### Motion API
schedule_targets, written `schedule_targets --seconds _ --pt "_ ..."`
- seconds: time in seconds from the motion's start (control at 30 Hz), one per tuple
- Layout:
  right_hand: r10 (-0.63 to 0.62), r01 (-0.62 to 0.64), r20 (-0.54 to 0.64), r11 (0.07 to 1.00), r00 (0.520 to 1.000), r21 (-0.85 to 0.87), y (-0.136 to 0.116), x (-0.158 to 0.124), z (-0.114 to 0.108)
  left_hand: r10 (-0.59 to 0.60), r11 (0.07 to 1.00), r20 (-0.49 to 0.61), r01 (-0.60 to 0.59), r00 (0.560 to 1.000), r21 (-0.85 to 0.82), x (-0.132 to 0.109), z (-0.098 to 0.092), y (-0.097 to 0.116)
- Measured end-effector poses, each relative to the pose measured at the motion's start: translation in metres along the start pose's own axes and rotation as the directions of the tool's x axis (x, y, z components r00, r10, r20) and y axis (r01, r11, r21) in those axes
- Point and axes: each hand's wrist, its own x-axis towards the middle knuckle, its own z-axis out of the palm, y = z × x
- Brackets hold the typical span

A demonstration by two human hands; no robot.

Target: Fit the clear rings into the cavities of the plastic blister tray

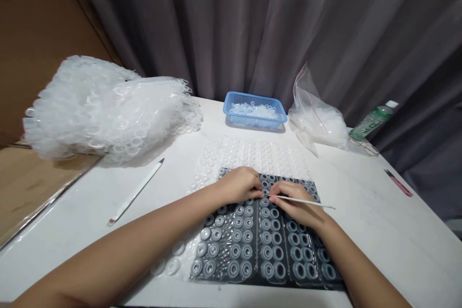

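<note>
A clear blister tray (252, 245) with rows of small round pockets holding clear rings lies over a black mat (325, 281) at the table's near middle. My left hand (240, 184) rests on the tray, its fingers curled and pinched at a pocket near the tray's middle. My right hand (294, 201) is closed on a thin white stick (310, 202), whose tip points left to the same pocket, next to my left fingertips. What the left fingers pinch is too small to name.
A second clear pocket tray (252, 154) lies behind the mat. A blue basket (252, 106) of clear rings and a plastic bag (317, 122) stand at the back. A heap of clear trays (108, 110) fills the left. A white tool (139, 192), a green bottle (373, 120) and a pink tool (399, 183) lie around.
</note>
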Motion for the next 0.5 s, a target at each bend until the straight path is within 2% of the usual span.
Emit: schedule_targets --seconds 0.23,0.5 --pt "0.106 -0.104 -0.044 0.994 0.993 0.042 0.0047 -0.0019 -0.0026 0.007 1.0 -0.005 -0.007 1.0 0.009 -0.0003 -0.0007 0.0007" --pt "0.089 -0.088 -0.024 0.996 0.996 0.023 0.0039 -0.002 -0.002 0.005 1.0 0.002 -0.005 1.0 0.013 0.0004 -0.0018 0.002"
